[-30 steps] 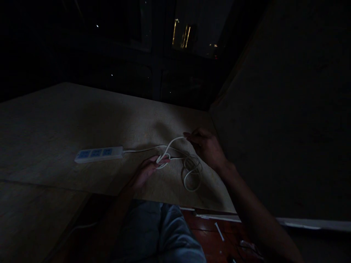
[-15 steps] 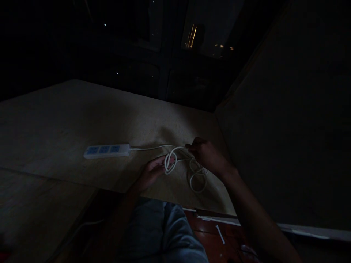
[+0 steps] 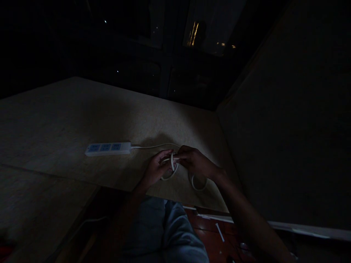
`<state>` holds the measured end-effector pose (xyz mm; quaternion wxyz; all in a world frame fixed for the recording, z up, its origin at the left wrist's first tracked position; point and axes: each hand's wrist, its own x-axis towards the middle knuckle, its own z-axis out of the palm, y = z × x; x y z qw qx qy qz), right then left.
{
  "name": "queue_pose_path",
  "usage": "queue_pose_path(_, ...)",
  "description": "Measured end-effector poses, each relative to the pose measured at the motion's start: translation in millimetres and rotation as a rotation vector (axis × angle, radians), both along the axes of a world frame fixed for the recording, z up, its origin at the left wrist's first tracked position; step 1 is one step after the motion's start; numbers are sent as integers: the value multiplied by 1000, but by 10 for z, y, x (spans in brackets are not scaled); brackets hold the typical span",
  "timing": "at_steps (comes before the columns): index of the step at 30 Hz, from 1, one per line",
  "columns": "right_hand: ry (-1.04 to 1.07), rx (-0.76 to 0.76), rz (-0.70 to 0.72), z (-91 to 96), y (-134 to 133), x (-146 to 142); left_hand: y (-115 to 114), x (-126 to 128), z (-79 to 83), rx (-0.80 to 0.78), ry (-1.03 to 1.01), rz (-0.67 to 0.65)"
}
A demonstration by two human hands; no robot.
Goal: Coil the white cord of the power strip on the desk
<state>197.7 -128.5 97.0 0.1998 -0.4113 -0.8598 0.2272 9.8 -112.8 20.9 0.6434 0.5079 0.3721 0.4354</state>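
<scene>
A white power strip [image 3: 108, 148] with blue socket panels lies on the pale countertop. From its right end a white power cord [image 3: 148, 147] runs along the surface toward my hands. My left hand [image 3: 157, 168] is closed on loops of this cord, which hang a little below its fingers. Right beside it, my right hand [image 3: 196, 160] pinches the cord, and its fingertips nearly meet those of the left. Another loop of cord rests on the counter below the right wrist. Poor light hides where the cord passes between the fingers.
The pale counter [image 3: 109, 109] reaches back to a dark window [image 3: 164, 54]. A dark wall [image 3: 296, 128] rises on the right. Below the counter's front edge are my legs [image 3: 167, 230] and a reddish floor [image 3: 204, 237] with a thin white strip [image 3: 219, 232] on it.
My right hand has moved left and down to meet my left hand. The left hand has closed more around the cord loops. The power strip stays in place.
</scene>
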Motion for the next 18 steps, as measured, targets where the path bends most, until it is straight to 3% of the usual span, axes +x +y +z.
queue_pose_path(4, 146, 11, -60, -109, -66, -55, -19, -62, 65, 109, 195, 58)
queue_pose_path(9, 235, 160, -357, -273, -223, -193, -92, -40, 171, 292, 311, 123)
queue_pose_path(15, 379, 251, -660, -376, -355, -198, -134, -143, 149, 177, 226, 266)
queue_pose_path(18, 580, 139, -809, -457, -370, -114, -126, -240, 59, -7, -57, 393)
